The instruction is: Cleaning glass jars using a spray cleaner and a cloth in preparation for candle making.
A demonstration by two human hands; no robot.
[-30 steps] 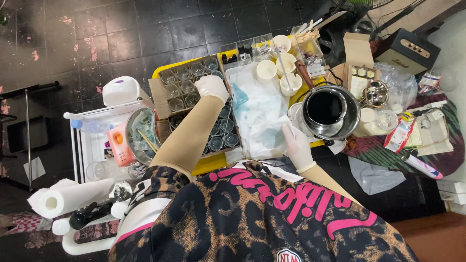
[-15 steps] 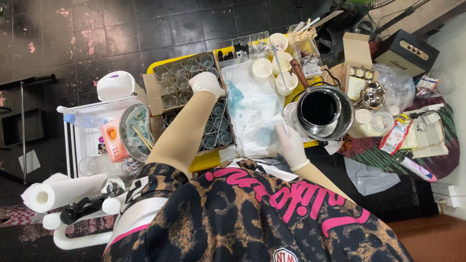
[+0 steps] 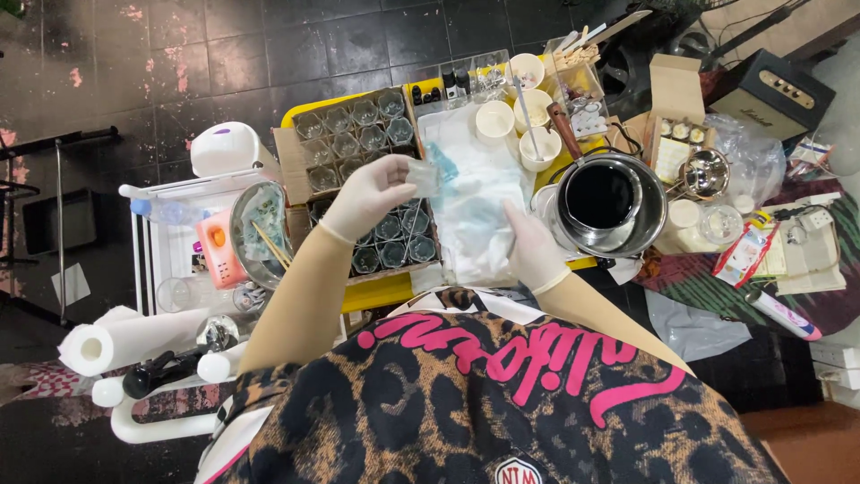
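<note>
The left hand [image 3: 367, 197] pinches a small clear glass [image 3: 423, 177] above the cardboard tray of glasses [image 3: 358, 161]; the right hand [image 3: 530, 246] lies spread on crumpled plastic sheet [image 3: 475, 193]. Gloved fingers could slip, dropping it onto the others

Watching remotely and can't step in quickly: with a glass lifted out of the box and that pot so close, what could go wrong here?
1. The left hand pinches a small clear glass in a glove; it could slip onto the boxed glasses below.
2. The right hand rests on the white sheet beside the pot of dark liquid; a nudge might spill it.
</note>
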